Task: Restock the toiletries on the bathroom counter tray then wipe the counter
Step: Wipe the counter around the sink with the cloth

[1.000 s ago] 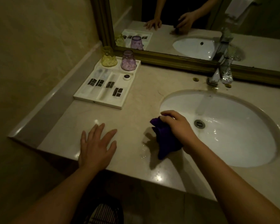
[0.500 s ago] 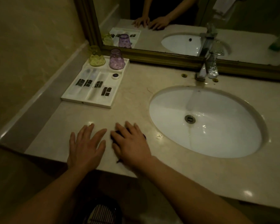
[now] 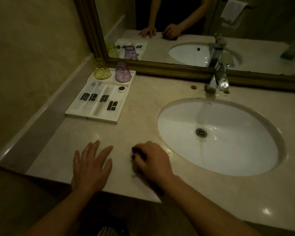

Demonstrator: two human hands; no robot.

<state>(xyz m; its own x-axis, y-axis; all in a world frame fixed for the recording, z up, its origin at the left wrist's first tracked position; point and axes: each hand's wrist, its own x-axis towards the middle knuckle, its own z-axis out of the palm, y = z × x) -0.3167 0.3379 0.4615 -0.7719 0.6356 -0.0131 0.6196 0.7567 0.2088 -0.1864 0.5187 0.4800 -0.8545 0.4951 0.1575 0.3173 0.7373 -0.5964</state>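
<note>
**Wiping the front edge beside the basin**

Pressing down near the front edge of the surface (image 3: 143, 103), our right hand (image 3: 153, 160) is curled over a dark cloth (image 3: 134, 155) — only a sliver of it shows at the fingertips, so we cannot tell its shape or which way it lies. The hand is blurred, which we read as a wiping stroke under way. Our left hand (image 3: 90, 169) lies flat and spread on the surface just beside it, holding nothing; we judge it is there to brace us while we lean in.

The tray (image 3: 92, 116) sits toward the back left corner, its long axis running from the mirror (image 3: 177, 23) toward the front edge. Sachets (image 3: 99, 97) lie in its slots along that same axis, with a small round pot (image 3: 121, 89) near the back and two upturned cups — yellow (image 3: 101, 72) and purple (image 3: 123, 73) — at the mirror end. It looks stocked, so the wiping seems the remaining step.

The sink (image 3: 220, 138) fills the right half, faucet (image 3: 216, 80) behind it.
</note>
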